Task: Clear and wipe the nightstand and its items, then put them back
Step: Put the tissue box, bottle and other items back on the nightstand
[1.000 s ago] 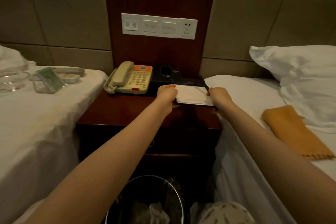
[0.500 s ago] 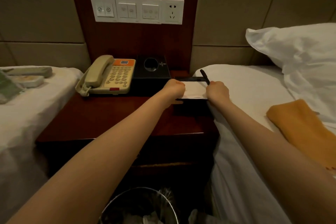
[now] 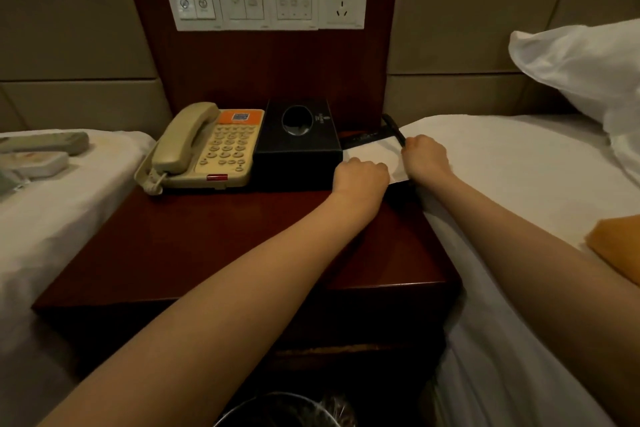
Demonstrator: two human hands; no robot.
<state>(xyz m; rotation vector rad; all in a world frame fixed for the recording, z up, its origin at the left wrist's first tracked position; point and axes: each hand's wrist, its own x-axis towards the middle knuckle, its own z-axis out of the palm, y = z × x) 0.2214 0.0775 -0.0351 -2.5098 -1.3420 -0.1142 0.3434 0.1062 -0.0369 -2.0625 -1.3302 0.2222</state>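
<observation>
Our left hand (image 3: 362,175) is curled knuckles-up over the near left corner of the white notepad (image 3: 375,156). Our right hand (image 3: 424,158) is curled over the pad's right edge, just beside the black pen (image 3: 391,123). Both hands clasp the pad, though the fingertips are hidden under the knuckles. The notepad lies at the back right corner of the nightstand (image 3: 207,246), between the black tissue box (image 3: 298,149) and the white bed (image 3: 519,166), with the telephone (image 3: 207,149) left of the box.
</observation>
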